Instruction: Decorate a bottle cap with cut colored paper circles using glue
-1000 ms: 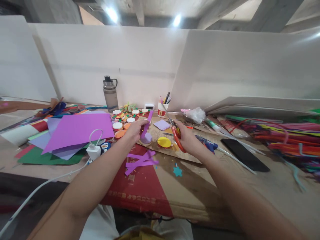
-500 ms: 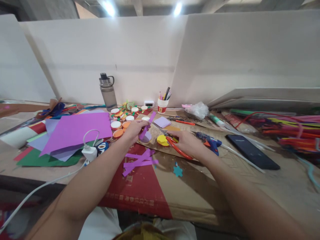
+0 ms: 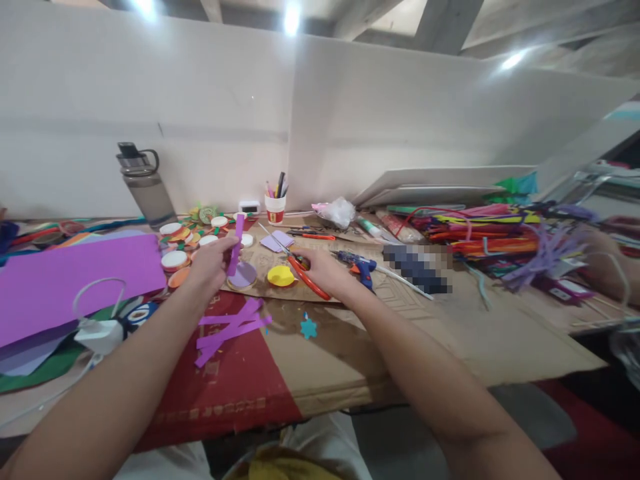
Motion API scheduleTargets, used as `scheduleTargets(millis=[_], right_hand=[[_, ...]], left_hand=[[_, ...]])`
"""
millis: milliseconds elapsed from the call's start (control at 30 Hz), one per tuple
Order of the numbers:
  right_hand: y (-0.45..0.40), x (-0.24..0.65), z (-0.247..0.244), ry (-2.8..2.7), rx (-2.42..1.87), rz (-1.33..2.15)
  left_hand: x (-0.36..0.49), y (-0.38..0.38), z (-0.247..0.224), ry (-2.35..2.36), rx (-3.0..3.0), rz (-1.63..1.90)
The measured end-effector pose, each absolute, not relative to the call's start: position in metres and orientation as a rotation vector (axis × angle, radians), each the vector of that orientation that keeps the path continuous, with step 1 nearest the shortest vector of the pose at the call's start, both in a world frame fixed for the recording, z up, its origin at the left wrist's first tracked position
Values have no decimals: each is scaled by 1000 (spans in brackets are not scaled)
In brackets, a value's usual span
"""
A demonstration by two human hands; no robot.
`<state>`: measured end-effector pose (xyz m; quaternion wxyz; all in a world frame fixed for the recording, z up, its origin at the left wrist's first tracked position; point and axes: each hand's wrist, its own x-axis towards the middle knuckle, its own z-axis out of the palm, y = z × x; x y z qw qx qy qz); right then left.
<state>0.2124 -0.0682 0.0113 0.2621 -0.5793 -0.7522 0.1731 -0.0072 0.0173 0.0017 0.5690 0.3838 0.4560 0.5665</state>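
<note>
My left hand (image 3: 219,262) pinches a narrow purple paper strip (image 3: 237,241) that stands nearly upright. In my right hand (image 3: 316,268) is a pair of scissors (image 3: 311,283) with orange handles, its blades apart and pointing up and left, clear of the strip. Under the strip lies a lilac disc (image 3: 243,275), with a yellow disc (image 3: 281,275) to its right. Several cut purple strips (image 3: 234,331) lie crossed on the red part of the cardboard below. A teal paper flower (image 3: 309,327) is to their right.
Purple sheets (image 3: 85,280), a white charger (image 3: 100,335) and a water bottle (image 3: 147,190) stand left. A pen cup (image 3: 275,208) is at the back. A blue glue gun (image 3: 364,268) and pipe cleaners (image 3: 480,230) lie right. Another person's arm (image 3: 603,263) shows far right.
The view has swung right, so the table's things sit further left. The scissors have come away from the purple strip, which my left hand now holds more upright. Another person's arm has come into view.
</note>
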Motion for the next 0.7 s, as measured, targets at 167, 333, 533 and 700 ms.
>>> scheduleTargets(millis=[167,333,533,700], right_hand=[[-66,214,2,-2028,-1596,460],[-63,215,-4,-2019,-1667,416],[-63,214,-6,-2012,-1699,392],[-64,213,-6,-2022,-1704,390]], left_hand=[[-3,9,3,1030,922,1307],[-3,10,1,1021,909,1302],[-4,11,0,1031,935,1292],[-3,9,0,1015,993,1272]])
